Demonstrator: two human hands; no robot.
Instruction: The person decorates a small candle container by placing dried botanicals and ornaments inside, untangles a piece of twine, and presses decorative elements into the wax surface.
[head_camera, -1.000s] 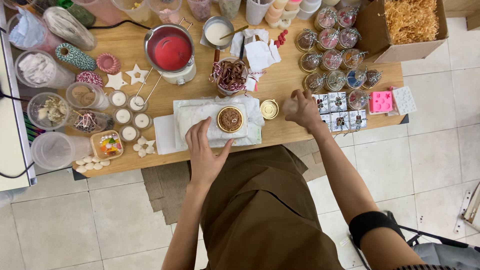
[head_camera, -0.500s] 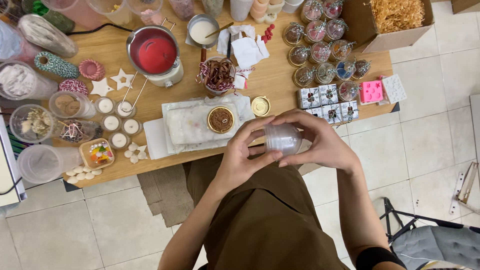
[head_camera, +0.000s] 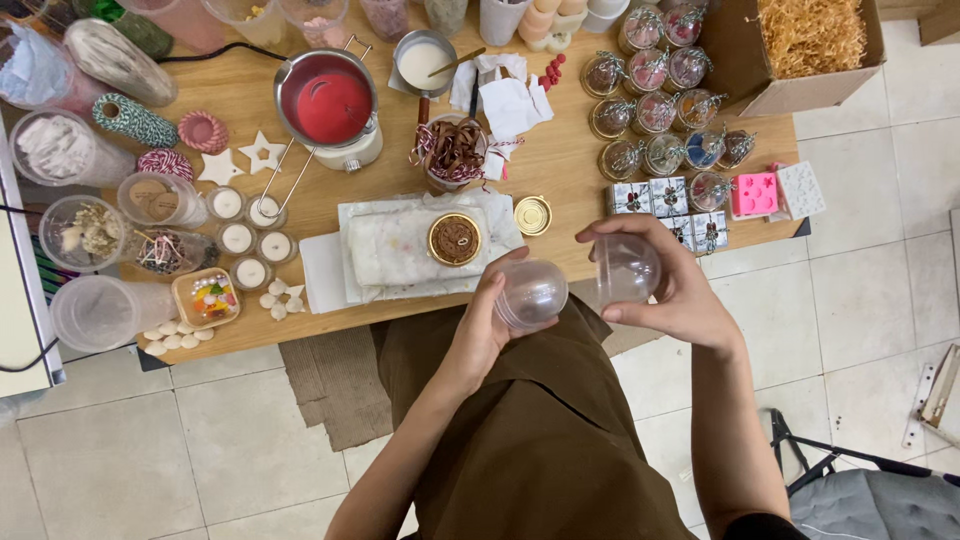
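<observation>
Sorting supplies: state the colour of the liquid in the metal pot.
Red, filling the metal pot; clearest in the head view.

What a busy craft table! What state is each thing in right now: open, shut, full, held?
left hand: holding one clear half-sphere
right hand: holding the other clear half, apart from the first
gold tin: open, filled with brown, on the white cloth
gold lid: off, lying beside the cloth
metal pot: filled with red
cardboard box: open, holding straw-like shreds
</observation>
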